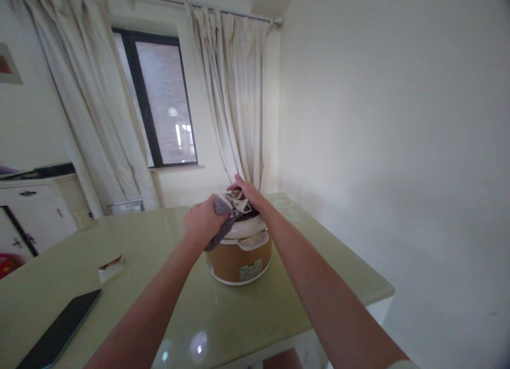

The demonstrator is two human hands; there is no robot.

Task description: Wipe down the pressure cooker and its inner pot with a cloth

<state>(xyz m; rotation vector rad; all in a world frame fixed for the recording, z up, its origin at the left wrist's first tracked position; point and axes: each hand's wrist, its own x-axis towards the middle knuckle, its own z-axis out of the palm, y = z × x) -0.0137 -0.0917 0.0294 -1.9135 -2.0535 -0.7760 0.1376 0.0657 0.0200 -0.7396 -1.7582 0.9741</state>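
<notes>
Left of you a dark phone (59, 329) lies flat on the tabletop (167, 284); your left hand (203, 223) fingers bunch a grey cloth (225, 212) atop the closed rice cooker (239, 252), contents hidden; your right hand (247, 191) presses the cloth flat.

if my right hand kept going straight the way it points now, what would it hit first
Probably the curtain. The right hand rests on the cloth atop the rice cooker, fingers aimed away toward the window corner. Past the table edge nothing else shows in that line, though depth is unclear.
</notes>
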